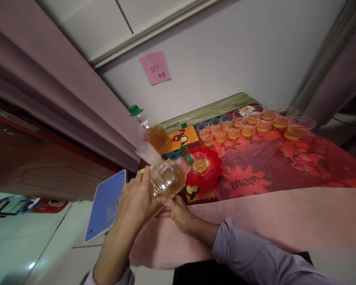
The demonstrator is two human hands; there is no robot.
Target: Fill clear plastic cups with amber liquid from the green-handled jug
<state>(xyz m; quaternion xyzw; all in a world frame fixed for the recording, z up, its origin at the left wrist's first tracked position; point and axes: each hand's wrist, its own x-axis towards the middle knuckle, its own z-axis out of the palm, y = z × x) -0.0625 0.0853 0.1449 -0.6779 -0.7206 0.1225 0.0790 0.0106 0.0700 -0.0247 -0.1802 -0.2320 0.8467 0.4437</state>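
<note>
My left hand (138,196) wraps over the body of a large clear plastic bottle (169,180) of amber liquid. From below, my right hand (178,213) grips the same bottle. The bottle lies tilted on its side, its neck with a green carry loop (186,155) pointing right. Its mouth is at the rim of a clear plastic cup (199,161), which stands on a red scalloped plate (216,178) and appears to hold a little liquid. Whether liquid is flowing is too small to tell.
Several clear cups (249,126) of amber liquid stand in rows at the back right. A second bottle (156,136) with a green cap is behind my hands, beside stacked cups (148,153). A loose green cap (184,125) lies near the table's back. A blue board (105,202) is at left.
</note>
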